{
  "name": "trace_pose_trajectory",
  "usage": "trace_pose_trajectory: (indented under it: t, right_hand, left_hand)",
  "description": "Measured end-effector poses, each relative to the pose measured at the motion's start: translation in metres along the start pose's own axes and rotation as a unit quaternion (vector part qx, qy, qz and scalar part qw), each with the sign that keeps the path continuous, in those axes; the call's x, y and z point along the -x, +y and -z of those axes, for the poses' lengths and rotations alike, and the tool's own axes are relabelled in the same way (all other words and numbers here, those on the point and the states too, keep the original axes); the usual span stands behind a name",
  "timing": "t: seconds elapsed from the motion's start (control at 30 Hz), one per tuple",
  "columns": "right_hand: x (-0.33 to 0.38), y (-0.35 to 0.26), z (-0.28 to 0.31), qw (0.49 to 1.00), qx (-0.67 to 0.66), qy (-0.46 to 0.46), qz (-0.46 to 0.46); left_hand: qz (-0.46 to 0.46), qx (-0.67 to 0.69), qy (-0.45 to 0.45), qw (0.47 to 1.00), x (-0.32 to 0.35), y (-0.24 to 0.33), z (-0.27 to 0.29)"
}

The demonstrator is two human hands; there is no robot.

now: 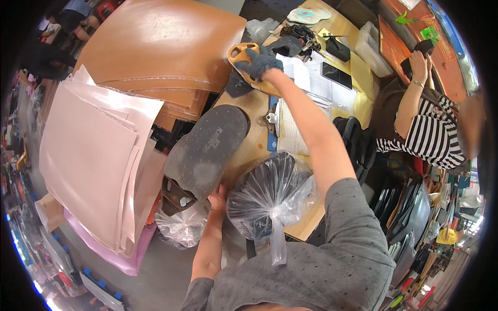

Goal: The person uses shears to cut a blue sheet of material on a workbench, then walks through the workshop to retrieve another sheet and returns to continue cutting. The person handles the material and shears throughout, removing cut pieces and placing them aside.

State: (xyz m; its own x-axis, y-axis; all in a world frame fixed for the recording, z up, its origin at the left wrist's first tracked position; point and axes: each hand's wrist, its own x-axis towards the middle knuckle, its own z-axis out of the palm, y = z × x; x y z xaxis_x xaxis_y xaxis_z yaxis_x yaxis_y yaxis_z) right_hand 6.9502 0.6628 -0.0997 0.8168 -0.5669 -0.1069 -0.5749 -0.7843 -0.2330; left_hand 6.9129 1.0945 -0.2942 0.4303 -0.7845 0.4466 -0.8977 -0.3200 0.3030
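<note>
My right hand [259, 63], in a dark glove, reaches to the far part of the table. Its fingers are on a tan sandal [240, 51] with cut-outs. My left hand [218, 198] is low, at the edge of a dark grey sandal [207, 150] with a buckled strap at its near end. That sandal's footbed faces up and its fingers' side of my hand is partly hidden behind it. A clear plastic bag [272, 194] with dark contents, tied at the top, is right of my left hand. A second clear bag [181, 225] lies left of it.
Stacked brown sheets [171, 36] and pale pink sheets [93, 160] stand at the left. Papers, a clipboard [272, 124] and a phone [337, 75] lie on the wooden table. Dark sandals [355, 145] are grouped right of my arm. A person in a striped top [430, 127] sits at the right.
</note>
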Motion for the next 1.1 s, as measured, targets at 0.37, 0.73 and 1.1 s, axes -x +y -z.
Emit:
trace_pose_trajectory:
  t: [0.37, 0.73, 1.1]
  right_hand:
    - [0.25, 0.04, 0.053, 0.905, -0.379, 0.144, -0.131]
    - [0.824, -0.213, -0.179, 0.332, -0.572, 0.429, -0.615]
    - [0.946, -0.597, -0.33, 0.276, -0.38, 0.213, -0.857]
  left_hand:
    - [0.029, 0.059, -0.035, 0.997, -0.007, 0.001, 0.002]
    - [-0.064, 0.283, -0.089, 0.953, -0.03, -0.016, 0.03]
    - [-0.028, 0.255, -0.059, 0.965, 0.05, -0.029, 0.095]
